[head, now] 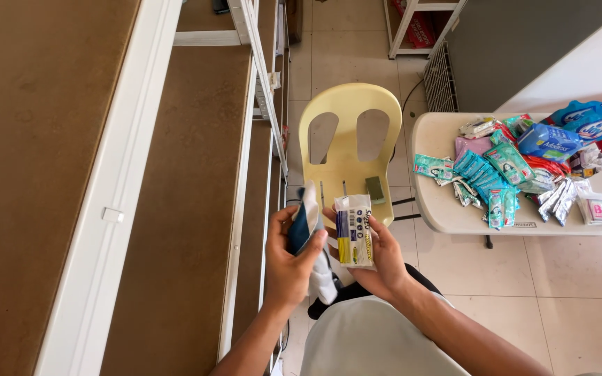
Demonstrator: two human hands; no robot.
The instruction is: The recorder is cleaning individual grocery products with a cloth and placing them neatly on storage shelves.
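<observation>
While both hands grip packets above the yellow chair (346,150):
Left hand (288,261): clasps blue-white packets (308,219).
Right hand (377,261): pinches white sachet (354,228) — best kept face-up, apart.

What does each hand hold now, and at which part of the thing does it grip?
The right hand holds a small white packet from behind, near its lower half. The left hand grips a dark blue and white cloth around its middle.

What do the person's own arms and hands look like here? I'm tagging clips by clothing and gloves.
Both arms are bare from the bottom frame edge to the fingertips: no sleeves show. The left hand and the right hand wear no gloves, and no rings, watch or bracelet can be seen on either wrist. Nothing is marked on them. Between the arms shows a pale grey-white garment on the person's body.
</observation>
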